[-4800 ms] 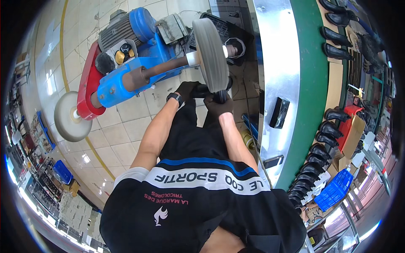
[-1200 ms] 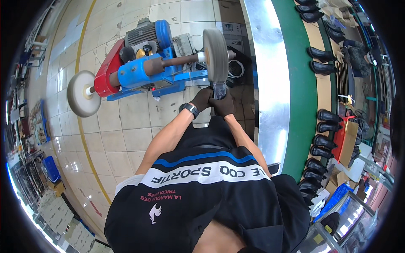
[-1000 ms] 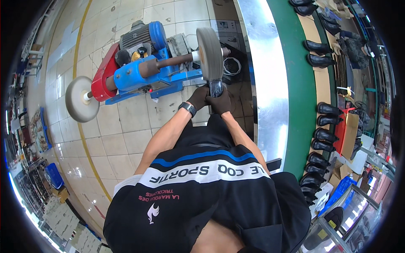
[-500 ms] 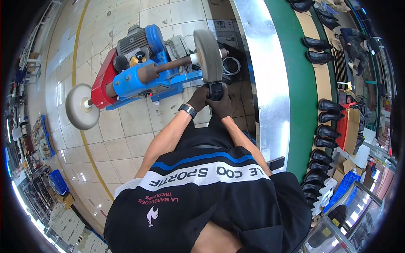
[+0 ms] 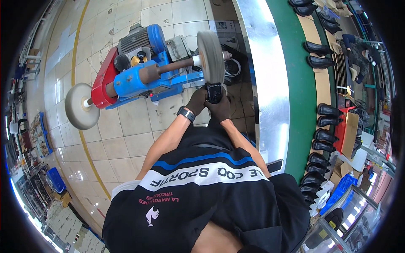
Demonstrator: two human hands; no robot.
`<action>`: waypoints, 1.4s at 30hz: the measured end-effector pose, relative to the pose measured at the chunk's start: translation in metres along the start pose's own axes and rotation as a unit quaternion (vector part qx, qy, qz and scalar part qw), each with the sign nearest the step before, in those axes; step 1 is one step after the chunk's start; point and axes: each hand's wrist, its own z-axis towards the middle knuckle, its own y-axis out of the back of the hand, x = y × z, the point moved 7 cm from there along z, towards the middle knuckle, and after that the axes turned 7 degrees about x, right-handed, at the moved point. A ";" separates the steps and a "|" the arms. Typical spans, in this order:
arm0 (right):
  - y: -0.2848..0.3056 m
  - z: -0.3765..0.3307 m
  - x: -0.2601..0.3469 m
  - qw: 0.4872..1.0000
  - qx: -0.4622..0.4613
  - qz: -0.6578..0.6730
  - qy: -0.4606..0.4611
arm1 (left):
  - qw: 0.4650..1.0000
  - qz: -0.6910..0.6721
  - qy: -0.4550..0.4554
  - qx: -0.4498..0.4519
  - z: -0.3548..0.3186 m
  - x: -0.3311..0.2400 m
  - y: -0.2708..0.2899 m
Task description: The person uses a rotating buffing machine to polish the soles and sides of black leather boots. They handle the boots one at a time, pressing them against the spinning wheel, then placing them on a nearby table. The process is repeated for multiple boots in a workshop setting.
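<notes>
Both my hands wear dark gloves and hold a small black shoe part point(image 5: 214, 91) up against the lower edge of a grey buffing wheel point(image 5: 210, 57). My left hand point(image 5: 196, 101), with a black wrist band, grips it from the left. My right hand point(image 5: 219, 108) grips it from the right. The wheel sits on the shaft of a blue and red polishing machine point(image 5: 135, 76), which carries a second pale wheel point(image 5: 77, 105) at its far left end.
A long steel-edged conveyor with a green belt point(image 5: 301, 97) runs along my right, with rows of black boots point(image 5: 325, 135) beyond it. A blue crate point(image 5: 342, 187) stands at lower right. Tiled floor with a yellow line point(image 5: 90, 160) lies to the left, shelving at the far left.
My view has shifted slightly. Both hands stay closed on the black part at the wheel's lower edge throughout, with only small shifts along the wheel.
</notes>
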 end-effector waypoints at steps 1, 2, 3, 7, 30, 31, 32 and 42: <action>0.006 0.000 0.005 1.000 -0.006 0.006 -0.001 | 0.999 -0.008 -0.027 0.014 0.001 -0.013 -0.001; 0.018 0.000 0.007 1.000 -0.020 0.012 -0.004 | 0.998 -0.017 -0.058 0.036 0.003 -0.045 -0.003; 0.031 0.000 0.009 0.999 -0.044 0.029 0.009 | 0.994 -0.024 -0.091 0.059 0.006 -0.077 -0.003; 0.120 -0.014 -0.009 0.990 -0.110 0.045 -0.080 | 0.971 0.052 -0.092 0.215 0.004 -0.088 -0.024; 0.536 0.111 -0.216 0.934 -0.220 -0.247 -0.133 | 0.923 0.057 0.380 -0.010 0.102 -0.112 -0.038; 0.581 0.159 -0.207 0.936 -0.223 -0.241 -0.125 | 0.922 0.057 0.384 -0.011 0.107 -0.119 -0.046; 0.622 0.197 -0.187 0.934 -0.277 -0.212 -0.071 | 0.921 0.057 0.384 -0.013 0.110 -0.126 -0.053; 0.688 0.289 -0.212 0.905 -0.247 -0.321 -0.130 | 0.952 0.057 0.282 0.107 0.190 -0.183 -0.129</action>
